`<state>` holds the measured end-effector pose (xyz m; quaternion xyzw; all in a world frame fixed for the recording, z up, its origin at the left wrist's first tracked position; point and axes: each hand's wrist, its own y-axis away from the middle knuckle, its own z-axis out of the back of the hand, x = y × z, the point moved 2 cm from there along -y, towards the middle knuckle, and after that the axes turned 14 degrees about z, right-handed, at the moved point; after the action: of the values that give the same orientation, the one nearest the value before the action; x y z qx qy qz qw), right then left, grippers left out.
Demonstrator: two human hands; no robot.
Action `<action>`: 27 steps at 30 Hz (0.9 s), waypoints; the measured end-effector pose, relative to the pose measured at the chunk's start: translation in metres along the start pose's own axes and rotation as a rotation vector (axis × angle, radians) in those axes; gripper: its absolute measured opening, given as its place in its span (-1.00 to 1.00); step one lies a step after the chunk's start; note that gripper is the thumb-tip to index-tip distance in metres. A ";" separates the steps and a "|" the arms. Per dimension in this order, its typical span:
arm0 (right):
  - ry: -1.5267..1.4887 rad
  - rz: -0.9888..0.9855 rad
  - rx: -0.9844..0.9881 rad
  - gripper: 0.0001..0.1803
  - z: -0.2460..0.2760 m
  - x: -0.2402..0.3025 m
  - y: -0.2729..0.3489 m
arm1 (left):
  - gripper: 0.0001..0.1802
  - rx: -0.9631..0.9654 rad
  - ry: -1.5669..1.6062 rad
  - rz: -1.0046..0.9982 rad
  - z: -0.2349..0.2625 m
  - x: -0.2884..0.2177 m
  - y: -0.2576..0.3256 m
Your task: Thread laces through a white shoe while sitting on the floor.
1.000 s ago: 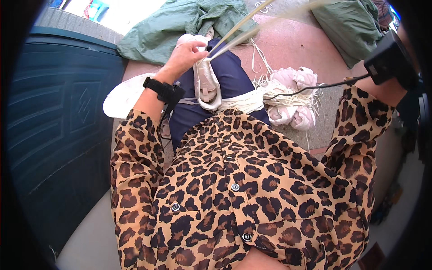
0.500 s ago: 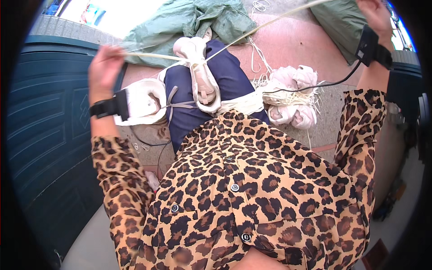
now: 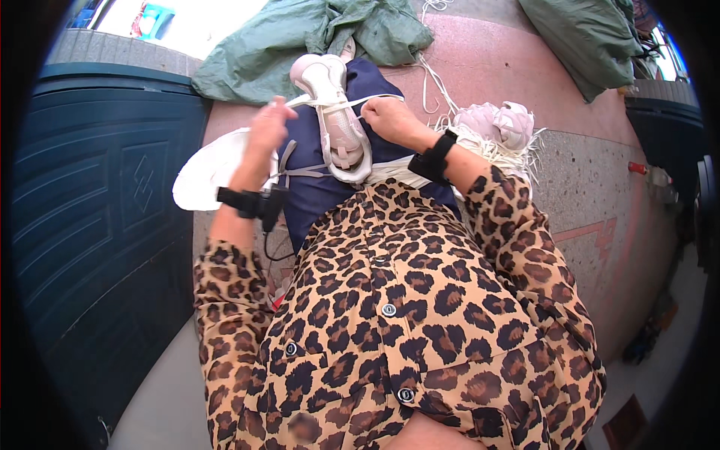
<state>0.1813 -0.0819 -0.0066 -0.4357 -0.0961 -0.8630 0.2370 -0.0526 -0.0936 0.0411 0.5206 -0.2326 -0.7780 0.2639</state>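
Lacing the shoe
My left hand and right hand each pinch a lace beside it.

The shoe lies on the lap between the left hand and right hand, with the other shoes right of the right fingers and the cloth beyond.
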 end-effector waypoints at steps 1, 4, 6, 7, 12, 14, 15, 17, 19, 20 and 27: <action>0.056 -0.034 -0.044 -0.75 -0.006 -0.001 -0.002 | -0.55 -0.057 -0.136 -0.093 -0.019 0.007 -0.002; -0.021 -0.161 -0.079 -0.75 -0.009 0.004 -0.008 | -0.57 -0.116 -0.349 -0.220 -0.041 0.020 -0.002; -0.021 -0.187 -0.080 -0.74 -0.010 0.003 -0.009 | -0.60 -0.088 -0.371 -0.173 -0.044 0.021 -0.004; -0.025 -0.209 -0.081 -0.73 -0.010 0.002 -0.010 | -0.64 -0.064 -0.396 -0.126 -0.046 0.021 -0.004; 0.016 -0.308 -0.143 -0.70 -0.016 0.004 -0.014 | -0.74 -0.055 -0.316 -0.231 -0.045 0.011 -0.002; 0.012 -0.330 -0.172 -0.70 -0.020 0.009 -0.014 | -0.78 -0.011 -0.147 -0.175 -0.042 0.011 0.000; 0.047 -0.326 -0.147 -0.71 -0.022 0.011 -0.015 | -0.78 -0.009 -0.149 -0.175 -0.041 0.011 0.002; 0.079 -0.329 -0.126 -0.72 -0.022 0.011 -0.013 | -0.81 0.088 0.176 0.034 -0.040 0.007 0.012; 0.152 -0.161 -0.024 -0.74 -0.021 0.014 -0.013 | -0.80 0.130 0.214 0.039 -0.039 0.014 0.011; 0.244 -0.104 0.058 -0.75 -0.019 0.016 -0.016 | -0.79 0.088 0.194 0.035 -0.036 0.017 0.012; 0.442 0.060 -0.109 -0.80 -0.003 0.021 -0.016 | -0.74 -0.183 -0.053 -0.159 -0.033 0.028 0.010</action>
<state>0.1606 -0.0763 0.0088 -0.2511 0.0180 -0.9339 0.2538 -0.0290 -0.1223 0.0161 0.4905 -0.1253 -0.8278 0.2416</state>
